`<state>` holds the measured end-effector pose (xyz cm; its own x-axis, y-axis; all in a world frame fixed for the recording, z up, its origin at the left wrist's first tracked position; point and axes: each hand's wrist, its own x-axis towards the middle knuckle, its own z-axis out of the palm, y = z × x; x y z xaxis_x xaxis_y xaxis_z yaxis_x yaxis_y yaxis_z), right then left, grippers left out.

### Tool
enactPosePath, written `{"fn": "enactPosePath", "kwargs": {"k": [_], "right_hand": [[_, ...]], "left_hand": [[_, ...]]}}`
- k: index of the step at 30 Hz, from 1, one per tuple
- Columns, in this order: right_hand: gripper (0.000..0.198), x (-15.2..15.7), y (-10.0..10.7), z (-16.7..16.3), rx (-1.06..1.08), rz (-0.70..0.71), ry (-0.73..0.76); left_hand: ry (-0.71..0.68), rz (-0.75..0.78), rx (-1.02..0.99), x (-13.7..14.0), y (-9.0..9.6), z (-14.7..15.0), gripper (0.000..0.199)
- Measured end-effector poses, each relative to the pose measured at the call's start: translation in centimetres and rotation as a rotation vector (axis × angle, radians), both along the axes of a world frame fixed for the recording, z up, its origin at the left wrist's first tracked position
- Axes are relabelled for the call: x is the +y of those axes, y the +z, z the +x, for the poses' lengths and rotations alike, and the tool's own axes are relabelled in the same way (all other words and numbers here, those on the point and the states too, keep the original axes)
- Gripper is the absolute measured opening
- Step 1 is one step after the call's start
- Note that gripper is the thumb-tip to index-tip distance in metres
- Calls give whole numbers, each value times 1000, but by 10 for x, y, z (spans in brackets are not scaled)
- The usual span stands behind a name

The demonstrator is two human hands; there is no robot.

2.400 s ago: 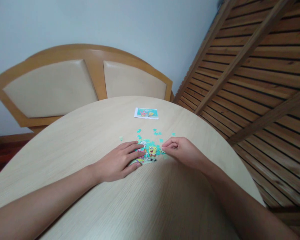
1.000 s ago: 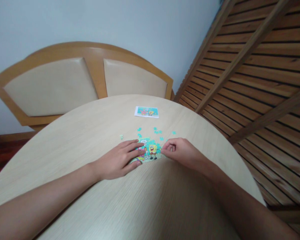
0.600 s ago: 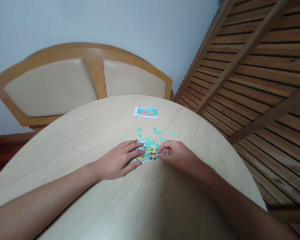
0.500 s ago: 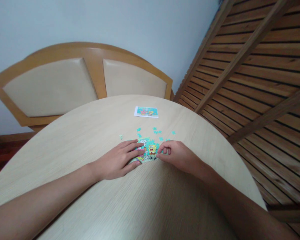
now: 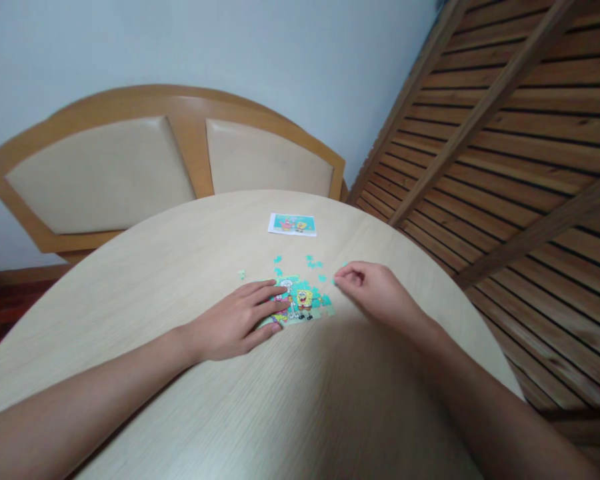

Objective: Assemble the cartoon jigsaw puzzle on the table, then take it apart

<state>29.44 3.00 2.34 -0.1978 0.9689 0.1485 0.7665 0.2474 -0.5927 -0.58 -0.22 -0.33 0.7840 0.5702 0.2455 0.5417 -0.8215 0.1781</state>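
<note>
A partly joined jigsaw puzzle [image 5: 305, 300] with cartoon figures on a teal ground lies flat on the table. My left hand [image 5: 240, 319] rests on its left part, fingers stretched and slightly spread, hiding some of the picture. Just right of the puzzle, my right hand [image 5: 367, 283] is closed in a pinch at a small teal puzzle piece [image 5: 335, 281], mostly covered by the fingertips. Several loose teal pieces [image 5: 312, 264] are scattered beyond the puzzle. One pale piece [image 5: 242, 274] sits apart, past my left hand.
A small picture sheet [image 5: 293, 225] with a similar cartoon scene lies farther back on the round wooden table [image 5: 180, 413]. Behind the table is a padded wooden headboard [image 5: 187, 143] against the wall. Wooden slats [image 5: 520, 133] slope along the right side.
My right hand has moved from the puzzle's right edge outward to the right and slightly away, uncovering that edge. My left hand has stayed in place.
</note>
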Motion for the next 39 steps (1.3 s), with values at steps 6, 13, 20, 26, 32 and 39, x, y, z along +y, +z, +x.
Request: {"fn": "enactPosePath", "kwargs": {"k": [6, 13, 20, 26, 32, 39], "right_hand": [[25, 26, -11, 35, -127, 100, -164], [28, 30, -27, 35, -211, 94, -111], [33, 34, -30, 32, -273, 125, -87], [24, 32, -25, 33, -284, 89, -109], [21, 27, -22, 30, -281, 66, -85], [21, 23, -19, 24, -287, 86, -69]], "left_hand": [[-5, -10, -7, 0, 0, 0, 41], [-4, -22, -42, 0, 0, 0, 38], [-9, -18, -32, -1, 1, 0, 38], [-5, -22, -34, 0, 0, 0, 39], [-5, -22, -28, 0, -1, -1, 39], [-18, -24, -20, 0, 0, -1, 40]]}}
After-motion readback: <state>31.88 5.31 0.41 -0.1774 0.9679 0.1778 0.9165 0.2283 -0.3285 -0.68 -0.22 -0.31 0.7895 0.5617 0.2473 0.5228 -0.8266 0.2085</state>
